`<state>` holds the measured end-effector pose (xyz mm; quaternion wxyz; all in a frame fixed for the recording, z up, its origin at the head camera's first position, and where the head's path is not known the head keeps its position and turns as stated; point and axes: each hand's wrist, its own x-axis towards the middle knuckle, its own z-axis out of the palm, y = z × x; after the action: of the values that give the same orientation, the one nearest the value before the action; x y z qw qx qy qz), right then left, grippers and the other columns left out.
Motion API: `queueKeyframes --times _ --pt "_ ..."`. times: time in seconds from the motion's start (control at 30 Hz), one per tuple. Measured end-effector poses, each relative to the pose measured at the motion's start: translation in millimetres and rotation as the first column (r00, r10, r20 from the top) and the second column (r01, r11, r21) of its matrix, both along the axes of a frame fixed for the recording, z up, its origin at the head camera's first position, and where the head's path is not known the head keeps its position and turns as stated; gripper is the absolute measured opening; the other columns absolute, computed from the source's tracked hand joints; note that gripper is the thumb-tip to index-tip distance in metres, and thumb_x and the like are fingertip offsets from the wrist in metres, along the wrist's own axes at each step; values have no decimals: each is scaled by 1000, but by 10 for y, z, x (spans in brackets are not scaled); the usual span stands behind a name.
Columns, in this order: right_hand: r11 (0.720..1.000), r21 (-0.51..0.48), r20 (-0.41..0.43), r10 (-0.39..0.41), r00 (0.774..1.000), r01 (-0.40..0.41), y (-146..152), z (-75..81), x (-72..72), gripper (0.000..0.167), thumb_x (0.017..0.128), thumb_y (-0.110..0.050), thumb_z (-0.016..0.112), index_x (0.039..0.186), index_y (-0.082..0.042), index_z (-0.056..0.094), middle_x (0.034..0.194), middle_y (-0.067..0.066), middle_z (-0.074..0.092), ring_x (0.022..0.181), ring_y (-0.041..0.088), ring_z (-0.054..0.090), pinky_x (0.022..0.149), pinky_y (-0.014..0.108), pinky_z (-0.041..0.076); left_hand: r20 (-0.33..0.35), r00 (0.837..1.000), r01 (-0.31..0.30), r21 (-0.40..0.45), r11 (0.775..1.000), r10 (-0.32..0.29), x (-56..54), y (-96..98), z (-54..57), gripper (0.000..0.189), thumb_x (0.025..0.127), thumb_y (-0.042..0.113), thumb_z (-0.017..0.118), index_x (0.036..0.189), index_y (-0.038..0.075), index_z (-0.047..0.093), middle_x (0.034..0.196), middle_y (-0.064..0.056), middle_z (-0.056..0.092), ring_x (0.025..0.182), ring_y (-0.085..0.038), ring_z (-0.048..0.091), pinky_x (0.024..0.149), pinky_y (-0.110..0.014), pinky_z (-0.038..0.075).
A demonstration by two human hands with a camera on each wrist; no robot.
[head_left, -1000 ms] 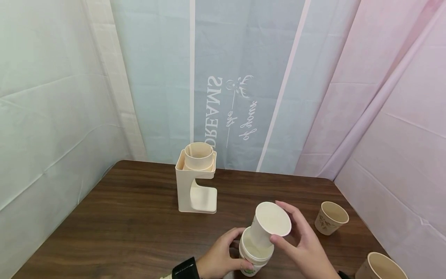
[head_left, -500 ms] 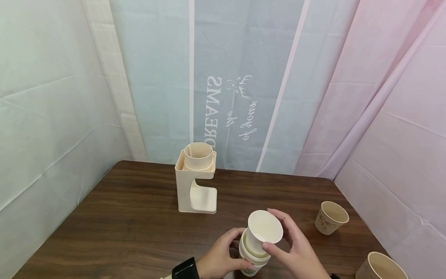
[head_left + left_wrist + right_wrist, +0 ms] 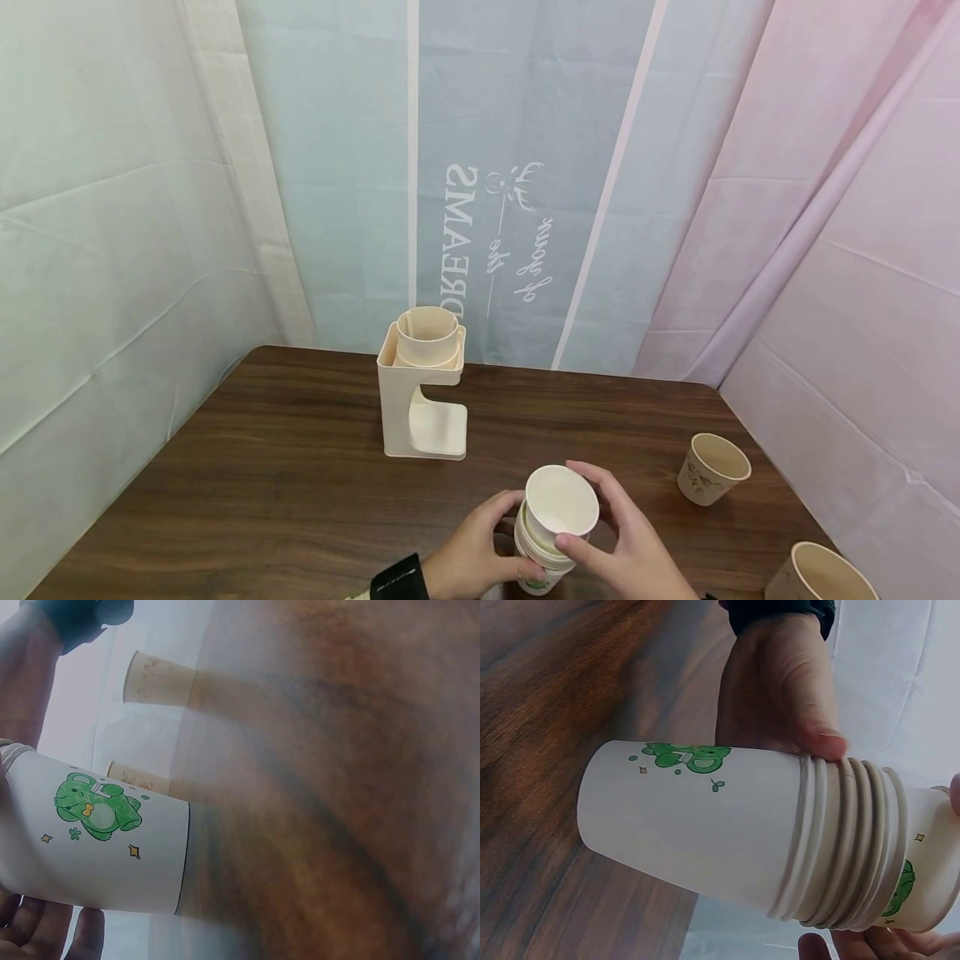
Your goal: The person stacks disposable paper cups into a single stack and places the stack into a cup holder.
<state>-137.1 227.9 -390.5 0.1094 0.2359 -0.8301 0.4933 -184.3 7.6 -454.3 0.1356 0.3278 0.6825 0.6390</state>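
In the head view, my left hand grips a stack of nested white paper cups, its thumb and fingers around the side below the rims. The lowest cup of the stack bears a green bear print in the left wrist view. Above it, my right hand pinches a single white paper cup near its rim. This cup's lower part sits inside the stack's mouth, while its upper part stands out, as the right wrist view shows with the upper cup past several rolled rims.
A cream stand with a round tube on top stands toward the table's back. Two patterned beige cups are on the right: one cup farther back, another cup at the front edge. Curtains surround the wooden table.
My right hand has moved down and left with its cup, lowering it farther into the stack. My left hand has stayed in place around the stack.
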Motion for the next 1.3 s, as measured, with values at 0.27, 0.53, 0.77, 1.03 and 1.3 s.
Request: queueKeyframes --times 0.27,0.53,0.77,1.03,1.3 --pt "999 30 -11 17 1000 -16 16 -76 -16 67 83 -4 83 141 -11 49 129 3 61 107 9 63 87 27 55 -14 1000 -6 11 1000 6 -2 5 -25 65 85 10 85 141 7 53 128 0 60 106 -6 62 87 -25 55" --pt "999 35 82 2 997 -5 33 -122 -17 66 84 -8 83 141 -6 50 132 12 60 108 7 62 84 29 56 -9 1000 -2 15 1000 2 -3 4 -29 65 85 10 84 142 8 53 129 1 60 107 -7 62 86 -25 56" --pt "996 77 64 34 997 -39 85 -185 -43 70 85 -7 83 144 -2 48 136 21 56 111 6 59 81 29 57 17 1000 7 15 1000 -8 -9 1 -28 65 86 10 83 143 7 52 131 -1 59 109 -8 62 87 -25 55" --pt "998 66 52 16 998 -19 72 -178 -26 68 83 -11 85 142 -5 52 134 15 59 107 6 61 82 28 57 -2 1000 9 15 1000 -9 -7 0 -38 65 86 10 84 143 8 52 131 -1 59 110 -9 61 89 -26 55" --pt "996 80 53 29 998 -33 78 -161 -26 67 85 -14 84 143 -5 51 135 15 59 108 5 61 83 28 57 -13 1000 11 14 1000 -11 -6 -5 -34 65 86 10 83 143 8 52 131 0 59 111 -9 61 90 -26 54"
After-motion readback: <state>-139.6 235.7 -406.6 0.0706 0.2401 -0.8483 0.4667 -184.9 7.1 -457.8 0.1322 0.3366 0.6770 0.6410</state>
